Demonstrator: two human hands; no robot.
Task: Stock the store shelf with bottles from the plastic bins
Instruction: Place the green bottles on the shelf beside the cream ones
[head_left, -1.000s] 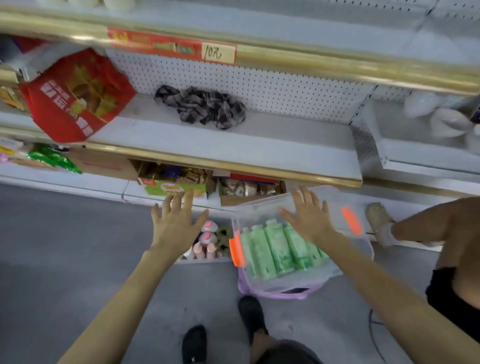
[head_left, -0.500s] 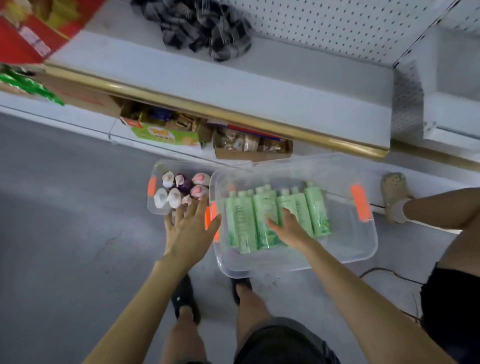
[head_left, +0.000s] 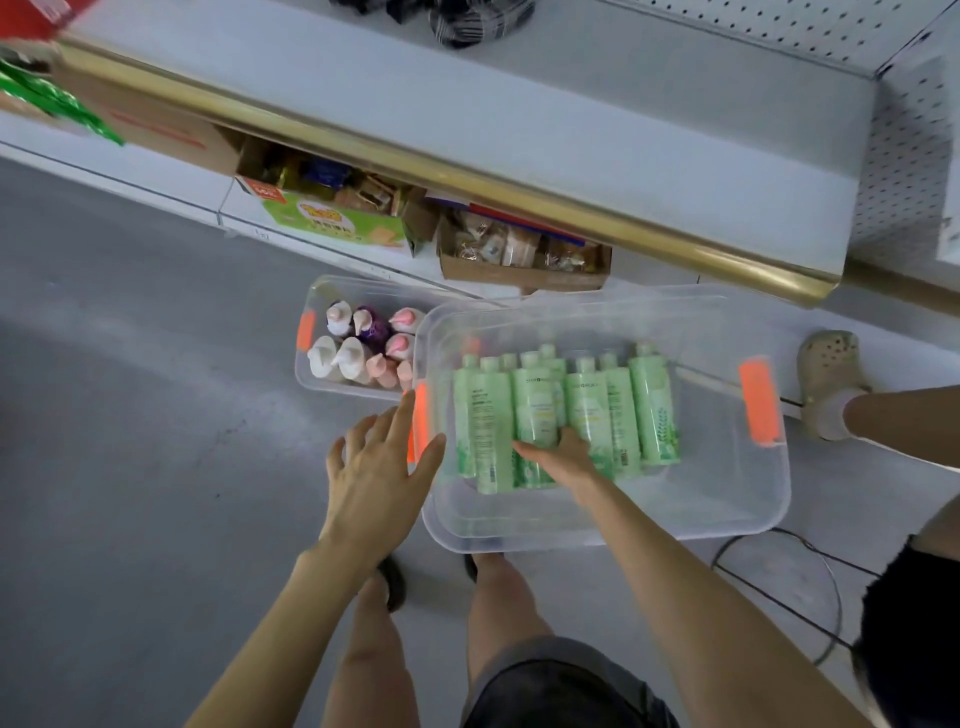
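Green bottles (head_left: 649, 410) in bin (head_left: 737, 527), caps toward shelf (head_left: 519, 119), right hand (head_left: 563, 457) gripping one

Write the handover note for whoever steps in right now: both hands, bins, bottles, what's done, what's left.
Left hand: open, by the big bin's left edge.
Right hand: inside that bin, on the green bottles; grip unclear.
Small bin beside it: pump bottles.
Done: no bottle shows on the shelf.
Left: lift every bottle up there.
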